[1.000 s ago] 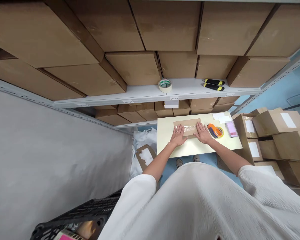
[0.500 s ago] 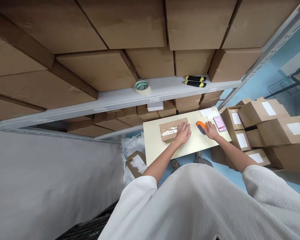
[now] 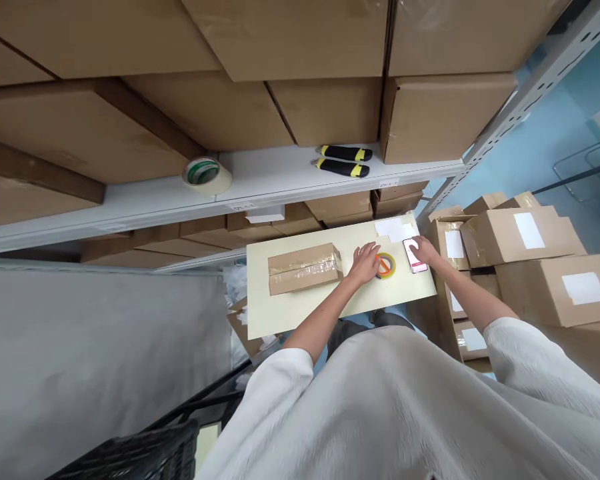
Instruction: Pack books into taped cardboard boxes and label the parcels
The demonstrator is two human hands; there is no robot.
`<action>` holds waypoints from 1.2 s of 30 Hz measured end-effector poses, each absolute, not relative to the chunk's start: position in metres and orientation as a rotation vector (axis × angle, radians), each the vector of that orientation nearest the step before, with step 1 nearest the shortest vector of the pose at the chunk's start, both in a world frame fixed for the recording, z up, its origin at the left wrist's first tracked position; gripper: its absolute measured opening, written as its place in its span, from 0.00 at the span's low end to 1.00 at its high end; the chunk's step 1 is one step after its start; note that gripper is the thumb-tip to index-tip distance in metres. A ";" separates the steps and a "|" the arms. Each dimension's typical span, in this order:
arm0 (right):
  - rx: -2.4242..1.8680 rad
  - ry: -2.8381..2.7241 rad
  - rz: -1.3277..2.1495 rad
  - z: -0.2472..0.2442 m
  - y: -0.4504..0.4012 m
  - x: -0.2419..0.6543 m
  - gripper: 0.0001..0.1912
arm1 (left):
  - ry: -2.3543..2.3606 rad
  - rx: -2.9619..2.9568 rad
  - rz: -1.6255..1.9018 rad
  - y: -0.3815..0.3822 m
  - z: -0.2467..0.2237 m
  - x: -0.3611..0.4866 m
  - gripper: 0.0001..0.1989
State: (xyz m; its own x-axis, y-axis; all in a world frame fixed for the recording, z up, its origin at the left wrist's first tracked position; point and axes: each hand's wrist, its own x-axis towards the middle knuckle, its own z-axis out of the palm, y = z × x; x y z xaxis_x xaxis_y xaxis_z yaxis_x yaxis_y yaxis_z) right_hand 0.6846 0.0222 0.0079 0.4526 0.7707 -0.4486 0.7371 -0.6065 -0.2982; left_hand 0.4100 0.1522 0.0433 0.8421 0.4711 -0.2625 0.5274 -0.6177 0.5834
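Note:
A taped cardboard box (image 3: 305, 269) lies on the cream tabletop (image 3: 260, 313), left of my hands. My left hand (image 3: 364, 265) is on the table between that box and an orange tape dispenser (image 3: 385, 265) with a round yellow rim. Its fingers are apart, and their tips reach the dispenser's left edge without wrapping round it. My right hand (image 3: 425, 251) is at the upper right edge of a phone (image 3: 414, 257) with a lit screen. The thumb lies over the phone's edge; the other fingers are partly hidden.
White paper sheets (image 3: 394, 229) lie at the table's back. Above, a grey shelf (image 3: 275, 167) holds cartons, a masking tape roll (image 3: 207, 175) and two black-and-yellow cutters (image 3: 343, 161). Labelled boxes (image 3: 520, 230) are stacked on the right. A black crate (image 3: 145, 453) stands lower left.
My right hand has let go of the tape dispenser and moved to the phone. My left hand has left the box and come to the dispenser, which now lies flat. The view has shifted right.

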 end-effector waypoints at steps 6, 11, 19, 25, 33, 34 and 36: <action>-2.624 -1.319 0.961 -0.009 0.052 0.722 0.32 | 0.733 2.307 -0.230 0.154 0.021 0.463 0.29; -2.627 -1.343 0.983 -0.023 0.069 0.730 0.31 | 0.670 2.311 -0.371 0.153 -0.001 0.508 0.28; -2.773 -1.291 1.047 -0.045 0.073 0.735 0.30 | 0.688 2.273 -0.571 0.149 -0.030 0.532 0.30; -2.654 -1.376 1.004 -0.053 0.070 0.735 0.30 | 0.729 2.331 -0.617 0.149 -0.036 0.528 0.32; -2.579 -1.419 0.968 -0.053 0.085 0.741 0.40 | 0.863 2.361 -0.588 0.154 -0.028 0.523 0.29; -2.596 -1.414 0.966 -0.054 0.089 0.742 0.40 | 0.884 2.350 -0.576 0.156 -0.027 0.524 0.29; -2.629 -1.400 0.954 -0.055 0.096 0.743 0.39 | 0.922 2.329 -0.560 0.159 -0.025 0.525 0.29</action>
